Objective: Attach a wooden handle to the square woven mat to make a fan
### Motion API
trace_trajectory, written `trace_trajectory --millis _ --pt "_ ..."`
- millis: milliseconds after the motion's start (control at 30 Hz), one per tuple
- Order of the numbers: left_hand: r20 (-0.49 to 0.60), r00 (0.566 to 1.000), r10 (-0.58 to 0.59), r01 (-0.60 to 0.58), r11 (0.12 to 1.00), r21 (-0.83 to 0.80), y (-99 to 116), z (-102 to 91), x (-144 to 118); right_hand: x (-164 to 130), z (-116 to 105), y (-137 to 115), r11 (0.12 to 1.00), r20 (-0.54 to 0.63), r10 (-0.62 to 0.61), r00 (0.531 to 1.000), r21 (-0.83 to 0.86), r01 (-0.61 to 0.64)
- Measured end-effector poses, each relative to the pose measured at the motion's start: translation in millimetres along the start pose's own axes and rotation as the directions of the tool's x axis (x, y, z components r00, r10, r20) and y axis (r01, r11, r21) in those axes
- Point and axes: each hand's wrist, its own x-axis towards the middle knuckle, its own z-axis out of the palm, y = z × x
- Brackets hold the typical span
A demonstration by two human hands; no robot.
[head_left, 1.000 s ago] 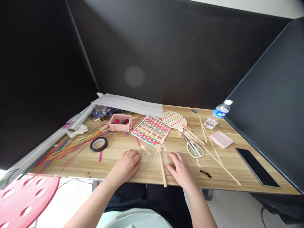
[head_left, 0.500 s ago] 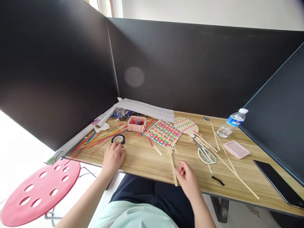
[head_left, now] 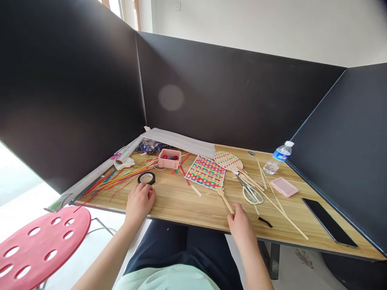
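My right hand point(head_left: 242, 223) is closed around the lower end of a light wooden handle point(head_left: 225, 198), which slants up to the left. The handle's wide top end meets the near corner of a square woven mat point(head_left: 206, 172) of bright coloured strips; whether they are joined I cannot tell. My left hand point(head_left: 140, 203) lies palm down on the desk, fingers loosely bent, holding nothing. Just beyond its fingertips is a roll of black tape point(head_left: 146, 178). Behind the mat lies a round woven fan point(head_left: 228, 160).
Scissors point(head_left: 252, 195) and pale strips point(head_left: 281, 209) lie right of the handle. Further right are a water bottle point(head_left: 278, 158), a pink lid point(head_left: 284, 187) and a phone point(head_left: 329, 222). Coloured strips point(head_left: 121, 179) and a pink box point(head_left: 169, 159) are at left. Dark panels point(head_left: 211, 92) enclose the desk.
My right hand has closed on the wooden handle and swung its lower end to the right. My left hand stays by the tape. The head view has turned slightly right.
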Motion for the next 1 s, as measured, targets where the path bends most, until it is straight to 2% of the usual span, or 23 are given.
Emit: trace_trajectory --millis 200,333,433,500,567,633,700,767,867,1000 --pt "0.035 0.999 0.031 -0.028 0.996 -0.088 -5 0.7 -1 -1 -14 16 0.988 0.077 -0.015 0.997 0.154 0.003" --pt "0.046 0.999 -0.009 0.021 0.962 -0.274 -16 5.6 -2 -11 -27 42 0.913 0.038 0.117 0.992 0.390 -0.123" --pt "0.057 0.995 -0.078 0.094 0.914 -0.394 -15 7.1 -1 -18 -31 60 0.838 0.035 0.233 0.972 0.500 -0.219" --pt "0.115 0.990 -0.086 0.132 0.860 -0.494 -6 6.6 1 -22 -31 70 0.804 0.047 0.277 0.960 0.535 -0.259" --pt "0.230 0.973 -0.034 0.170 0.778 -0.605 8 6.0 5 -26 -30 78 0.780 0.055 0.304 0.951 0.559 -0.281" --pt "0.359 0.932 0.048 0.228 0.692 -0.684 25 6.2 10 -29 -29 89 0.762 0.061 0.328 0.943 0.572 -0.303" --pt "0.443 0.889 0.117 0.273 0.642 -0.717 40 7.3 14 -29 -30 99 0.749 0.079 0.341 0.937 0.580 -0.321" --pt "0.470 0.867 0.165 0.271 0.636 -0.723 50 8.7 17 -26 -32 106 0.740 0.117 0.328 0.937 0.585 -0.332" --pt "0.459 0.870 0.183 0.231 0.671 -0.705 56 9.7 18 -16 -32 103 0.735 0.125 0.301 0.946 0.602 -0.313" --pt "0.389 0.909 0.153 0.166 0.721 -0.672 55 8.6 16 5 -20 84 0.786 0.002 0.233 0.972 0.588 -0.190"
